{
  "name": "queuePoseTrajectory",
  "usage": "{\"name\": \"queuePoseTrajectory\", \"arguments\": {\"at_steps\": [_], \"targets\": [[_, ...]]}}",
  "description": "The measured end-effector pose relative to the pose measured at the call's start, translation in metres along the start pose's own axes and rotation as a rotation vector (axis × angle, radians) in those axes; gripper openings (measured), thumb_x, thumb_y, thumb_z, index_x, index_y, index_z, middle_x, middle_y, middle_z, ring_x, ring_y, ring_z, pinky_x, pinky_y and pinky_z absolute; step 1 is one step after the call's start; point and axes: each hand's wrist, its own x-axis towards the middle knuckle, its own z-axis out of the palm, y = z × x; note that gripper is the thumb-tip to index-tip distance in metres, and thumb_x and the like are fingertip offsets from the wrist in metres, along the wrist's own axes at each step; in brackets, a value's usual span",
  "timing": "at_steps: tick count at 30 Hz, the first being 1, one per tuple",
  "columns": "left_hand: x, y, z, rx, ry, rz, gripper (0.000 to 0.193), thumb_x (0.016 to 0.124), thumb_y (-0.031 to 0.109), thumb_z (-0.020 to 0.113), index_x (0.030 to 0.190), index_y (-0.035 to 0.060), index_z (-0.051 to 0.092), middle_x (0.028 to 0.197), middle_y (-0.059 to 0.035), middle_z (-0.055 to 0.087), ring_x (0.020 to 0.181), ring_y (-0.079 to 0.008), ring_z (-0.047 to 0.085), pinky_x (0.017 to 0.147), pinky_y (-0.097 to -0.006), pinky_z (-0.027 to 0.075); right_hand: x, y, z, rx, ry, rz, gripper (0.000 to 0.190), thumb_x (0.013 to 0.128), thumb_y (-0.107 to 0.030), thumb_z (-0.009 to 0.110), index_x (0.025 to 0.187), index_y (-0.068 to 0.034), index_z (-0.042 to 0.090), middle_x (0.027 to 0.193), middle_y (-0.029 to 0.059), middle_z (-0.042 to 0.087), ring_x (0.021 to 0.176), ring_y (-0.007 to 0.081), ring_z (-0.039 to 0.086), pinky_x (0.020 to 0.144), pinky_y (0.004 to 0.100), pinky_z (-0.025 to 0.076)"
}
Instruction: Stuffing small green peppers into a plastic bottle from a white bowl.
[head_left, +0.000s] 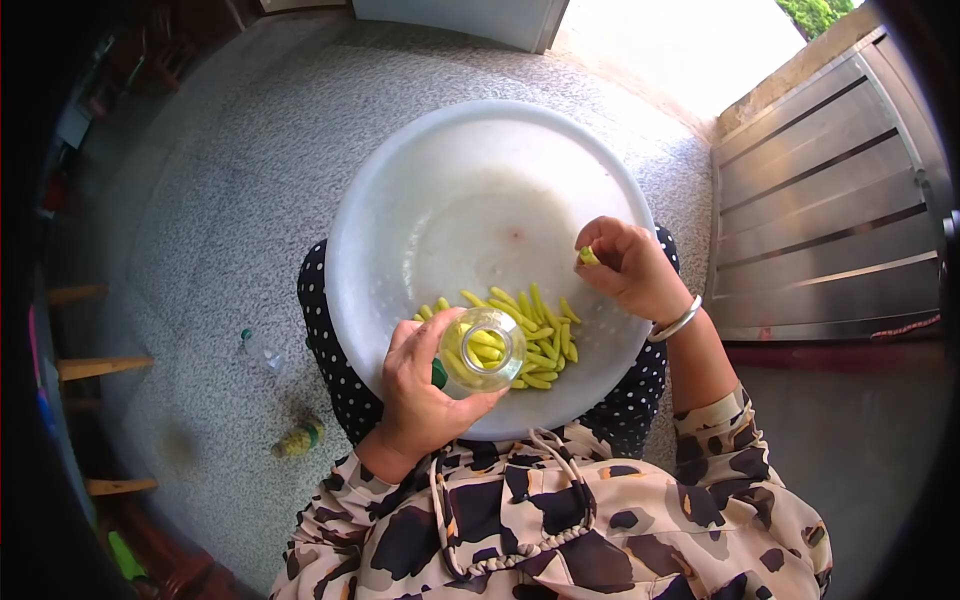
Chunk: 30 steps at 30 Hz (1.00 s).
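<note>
My left hand (429, 390) grips a clear bottle (516, 324) with its open mouth facing up towards me. Pale yellow-green peppers show inside through the mouth and wall, and a green patch shows at the bottle's side. Between the thumb and fingers of my right hand (628, 264) is one small pepper (589, 256), mostly hidden by the fingers. That hand is over the right side of a wide whitish basin (465, 172), apart from the bottle. Loose peppers (541, 337) lie in the near part of the basin, some hidden behind the bottle and left hand.
The basin rests on my lap. On the speckled floor (217, 195) to the left lie a clear bottle with a green cap (261, 350) and a bottle filled with yellow-green pieces (298, 439). A metal cabinet (825, 187) stands at right; wooden legs (105, 367) at far left.
</note>
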Motion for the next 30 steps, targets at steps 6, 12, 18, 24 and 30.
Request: {"name": "queuePoseTrajectory", "arguments": {"at_steps": [6,12,18,24,30], "targets": [[0.004,0.0,0.004,0.023,-0.068,0.019,0.068,0.059,0.019,0.086,0.118,0.0026,0.057,0.101,-0.0127,0.067,0.092,-0.0325,0.059,0.082,-0.0409,0.05,-0.021,-0.044,0.004,0.699,-0.077,-0.134,0.029,0.087,0.009,0.06,0.114,0.002,0.057,0.098,0.0077,0.067,0.087,0.0103,0.062,0.073,0.0211,0.051],[0.002,-0.001,0.004,0.051,-0.13,-0.011,0.071,0.057,0.021,0.087,0.117,0.0005,0.057,0.101,-0.0149,0.066,0.092,-0.0331,0.06,0.082,-0.0412,0.05,-0.038,-0.075,0.024,0.688,-0.113,-0.312,0.025,0.085,0.009,0.064,0.109,0.004,0.062,0.098,0.0081,0.069,0.08,0.0064,0.061,0.068,0.0198,0.049],[0.002,0.0,0.004,0.069,-0.118,0.004,0.073,0.055,0.022,0.088,0.117,-0.0015,0.057,0.099,-0.0166,0.066,0.091,-0.0335,0.061,0.081,-0.0419,0.051,-0.037,-0.08,0.026,0.4,-0.116,-0.385,0.02,0.084,0.006,0.067,0.104,0.002,0.068,0.091,0.0085,0.072,0.07,0.0069,0.062,0.063,0.0203,0.05],[0.002,-0.001,0.004,0.058,-0.122,-0.004,0.073,0.055,0.021,0.088,0.117,-0.0003,0.057,0.1,-0.0159,0.066,0.091,-0.0333,0.061,0.081,-0.0419,0.051,-0.033,-0.081,0.015,0.478,0.008,-0.475,0.021,0.08,-0.001,0.074,0.101,0.001,0.071,0.098,0.0134,0.07,0.096,0.0198,0.065,0.082,0.0274,0.051],[0.002,0.0,0.003,0.055,-0.141,-0.006,0.071,0.057,0.021,0.086,0.119,0.0013,0.057,0.102,-0.0149,0.066,0.091,-0.0332,0.06,0.083,-0.0412,0.05,-0.037,-0.076,0.031,0.391,0.031,-0.548,0.019,0.079,0.0,0.075,0.098,0.0,0.072,0.085,0.0081,0.065,0.073,0.0148,0.057,0.065,0.0249,0.045]]}}
